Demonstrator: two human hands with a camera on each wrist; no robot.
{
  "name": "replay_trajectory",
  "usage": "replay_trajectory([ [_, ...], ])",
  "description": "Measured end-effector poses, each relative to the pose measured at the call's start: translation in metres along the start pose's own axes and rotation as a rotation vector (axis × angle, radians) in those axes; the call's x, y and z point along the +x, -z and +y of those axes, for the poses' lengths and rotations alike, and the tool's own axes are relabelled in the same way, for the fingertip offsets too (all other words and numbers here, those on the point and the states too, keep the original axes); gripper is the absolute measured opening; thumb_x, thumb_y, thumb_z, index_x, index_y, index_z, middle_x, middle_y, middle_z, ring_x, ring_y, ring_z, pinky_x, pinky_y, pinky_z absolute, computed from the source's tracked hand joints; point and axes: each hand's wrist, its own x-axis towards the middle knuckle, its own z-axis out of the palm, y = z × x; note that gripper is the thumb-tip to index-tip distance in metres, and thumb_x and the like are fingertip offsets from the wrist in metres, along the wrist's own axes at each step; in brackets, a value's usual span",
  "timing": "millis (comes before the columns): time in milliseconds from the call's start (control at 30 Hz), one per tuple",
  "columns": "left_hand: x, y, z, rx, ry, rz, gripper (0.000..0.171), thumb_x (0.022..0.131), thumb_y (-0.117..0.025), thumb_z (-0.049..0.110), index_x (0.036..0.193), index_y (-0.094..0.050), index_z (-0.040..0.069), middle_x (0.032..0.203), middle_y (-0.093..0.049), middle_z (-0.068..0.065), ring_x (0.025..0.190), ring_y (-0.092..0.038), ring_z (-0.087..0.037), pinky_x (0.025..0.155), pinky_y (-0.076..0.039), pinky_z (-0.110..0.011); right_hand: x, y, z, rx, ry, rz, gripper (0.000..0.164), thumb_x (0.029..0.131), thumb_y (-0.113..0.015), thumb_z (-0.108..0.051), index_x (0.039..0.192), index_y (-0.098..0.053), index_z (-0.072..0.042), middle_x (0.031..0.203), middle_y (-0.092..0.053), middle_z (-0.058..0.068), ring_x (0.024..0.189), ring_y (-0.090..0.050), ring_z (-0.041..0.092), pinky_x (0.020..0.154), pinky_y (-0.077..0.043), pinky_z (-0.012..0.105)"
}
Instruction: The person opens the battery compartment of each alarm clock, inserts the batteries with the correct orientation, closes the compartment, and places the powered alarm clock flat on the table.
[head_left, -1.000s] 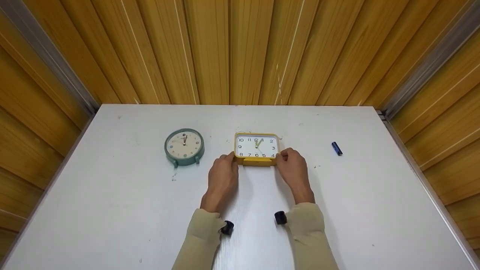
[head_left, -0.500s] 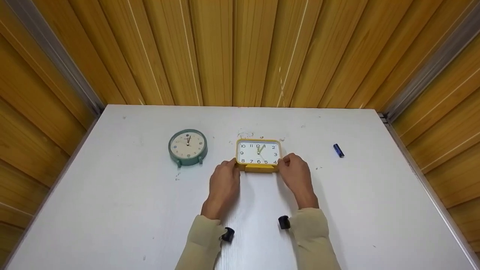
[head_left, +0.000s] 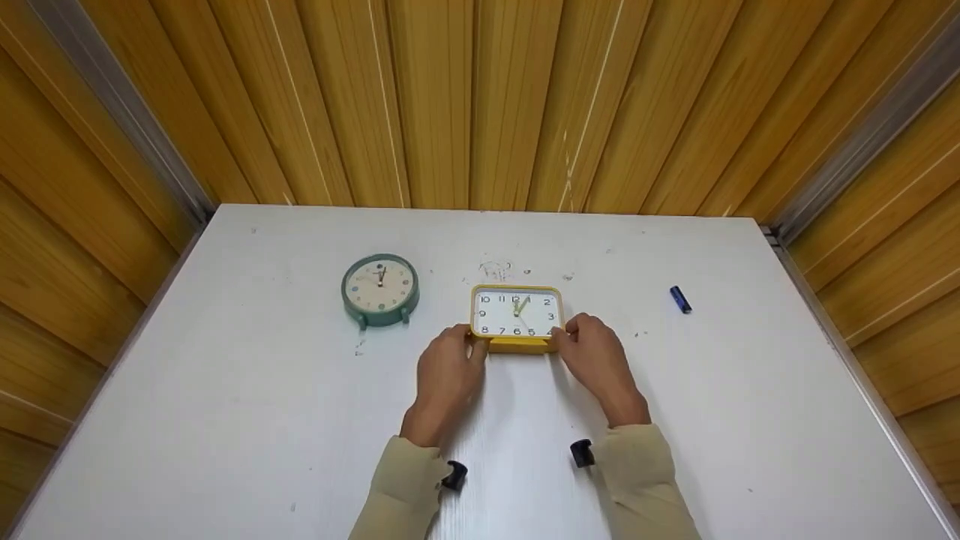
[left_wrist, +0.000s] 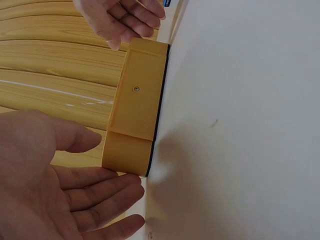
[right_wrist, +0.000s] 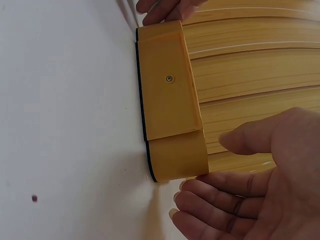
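Observation:
A yellow rectangular alarm clock (head_left: 517, 313) lies face up on the white table (head_left: 300, 420), its base with a small screw (left_wrist: 136, 89) towards me. At its left end is my left hand (head_left: 448, 375), whose nearly straight fingers (left_wrist: 95, 200) touch that end. The left thumb (left_wrist: 75, 139) stands off close to the clock's edge. My right hand (head_left: 600, 356) mirrors this, with extended fingers (right_wrist: 225, 200) against the right end and the thumb (right_wrist: 255, 135) apart from the casing.
A round green alarm clock (head_left: 380, 289) with two small feet lies to the left. Off to the right is a blue battery (head_left: 680, 299). Dark marks (head_left: 495, 268) dot the tabletop behind the yellow clock. Wood-patterned panels (head_left: 487, 97) wall in the back and sides.
The yellow clock has slid a little towards me between both hands, uncovering more marks behind it. The view has shifted slightly; the green clock and the battery keep their places on the table.

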Motion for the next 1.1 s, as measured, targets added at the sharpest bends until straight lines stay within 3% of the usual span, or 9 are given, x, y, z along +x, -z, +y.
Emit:
replay_trajectory([
  [367,-0.007,0.007,-0.002,-0.024,0.047,-0.015,0.031,0.104,-0.07,0.026,0.124,-0.074,0.002,0.111,-0.076,-0.007,0.104,-0.071,-0.022,0.093,-0.056,-0.041,-0.01,0.002,-0.001,-0.042,-0.008,-0.039,0.035,0.106,-0.063,-0.026,0.123,-0.063,0.005,0.113,-0.064,0.015,0.096,-0.06,0.028,0.084,-0.052,0.044],
  [667,-0.009,0.014,-0.003,0.056,0.037,-0.011,0.026,0.103,-0.071,0.027,0.103,-0.077,0.002,0.085,-0.072,-0.004,0.075,-0.062,-0.017,0.074,-0.055,-0.038,-0.014,0.006,-0.002,-0.12,0.045,-0.07,0.035,0.106,-0.064,-0.029,0.114,-0.066,0.005,0.103,-0.064,0.012,0.089,-0.06,0.026,0.08,-0.052,0.043],
  [1100,-0.01,0.023,0.001,0.14,0.032,-0.047,0.032,0.103,-0.069,0.032,0.095,-0.081,0.003,0.072,-0.066,0.0,0.07,-0.059,-0.017,0.069,-0.05,-0.034,-0.019,0.014,-0.012,-0.247,0.043,-0.169,0.033,0.106,-0.065,-0.032,0.104,-0.065,0.001,0.089,-0.06,0.008,0.081,-0.056,0.024,0.071,-0.046,0.038],
])
